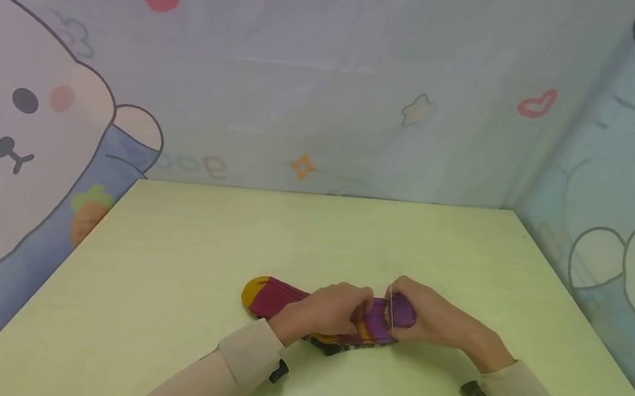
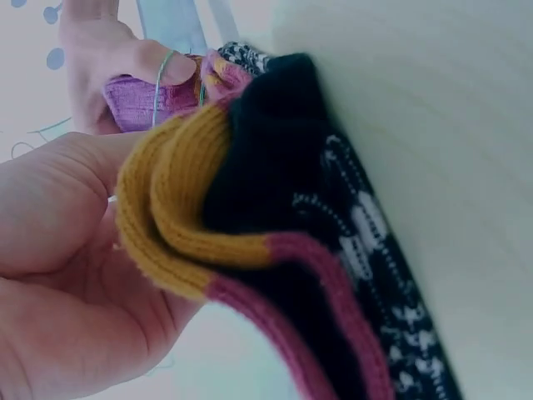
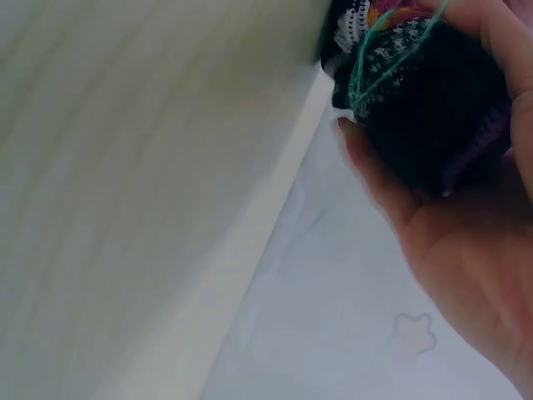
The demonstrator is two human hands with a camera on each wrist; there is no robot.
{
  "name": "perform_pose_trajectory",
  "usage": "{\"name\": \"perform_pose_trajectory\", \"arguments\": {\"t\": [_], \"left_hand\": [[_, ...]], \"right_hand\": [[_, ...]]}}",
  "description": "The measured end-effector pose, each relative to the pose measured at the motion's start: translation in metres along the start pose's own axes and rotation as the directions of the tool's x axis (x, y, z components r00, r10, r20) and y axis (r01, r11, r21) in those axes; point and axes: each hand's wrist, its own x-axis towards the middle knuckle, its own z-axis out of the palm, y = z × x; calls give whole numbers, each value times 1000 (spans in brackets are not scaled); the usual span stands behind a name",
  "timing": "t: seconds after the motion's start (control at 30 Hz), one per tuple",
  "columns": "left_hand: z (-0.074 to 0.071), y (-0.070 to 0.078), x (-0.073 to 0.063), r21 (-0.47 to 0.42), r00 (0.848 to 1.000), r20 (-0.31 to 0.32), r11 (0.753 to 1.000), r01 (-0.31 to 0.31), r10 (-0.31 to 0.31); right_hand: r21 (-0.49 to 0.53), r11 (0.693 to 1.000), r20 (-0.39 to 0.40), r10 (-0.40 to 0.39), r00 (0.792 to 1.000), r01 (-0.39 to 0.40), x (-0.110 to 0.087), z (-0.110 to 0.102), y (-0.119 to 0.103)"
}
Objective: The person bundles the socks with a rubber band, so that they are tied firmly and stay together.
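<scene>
Maroon socks with mustard toes lie in a bundle with purple socks and black-and-white patterned socks. My left hand grips the bundle near its middle, fingers curled over the top. At the bundle's right end, my right hand holds the purple and black end between thumb and fingers. A thin elastic band crosses that end; it looks greenish in both wrist views. The folded mustard part of the socks shows beside the left palm.
A pale yellow-green table lies under the hands. Behind it hangs a printed cloth with hearts and stars, and cartoon bears cover the sides. Dark straps show at the wrists.
</scene>
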Motion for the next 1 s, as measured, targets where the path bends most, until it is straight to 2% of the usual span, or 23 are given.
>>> {"name": "perform_pose_trajectory", "arguments": {"t": [0.23, 0.4, 0.47, 0.6, 0.8, 1.0], "left_hand": [[1, 5, -3, 51, 999, -18, 998, 38, -37], [-1, 5, -7, 88, 995, -45, 992, 88, -84], [-1, 5, -8, 87, 993, -54, 991, 106, -102], [0, 4, -9, 83, 990, -75, 989, 124, -118], [4, 2, -9, 129, 985, -130, 983, 129, -112], [8, 0, -7, 210, 963, -205, 953, 217, -173]], "right_hand": [[-12, 1000, 8, -26, 1000, 26, -4, -2, 9], [-33, 998, 48, -49, 998, 51, -5, -8, 10], [-52, 998, 70, -31, 997, 35, -6, -11, 11], [-152, 988, 77, 28, 997, -16, -10, -16, 12], [-285, 953, 17, 109, 994, -100, -11, -15, 13], [-316, 924, -21, 222, 975, -218, -11, -15, 10]]}}
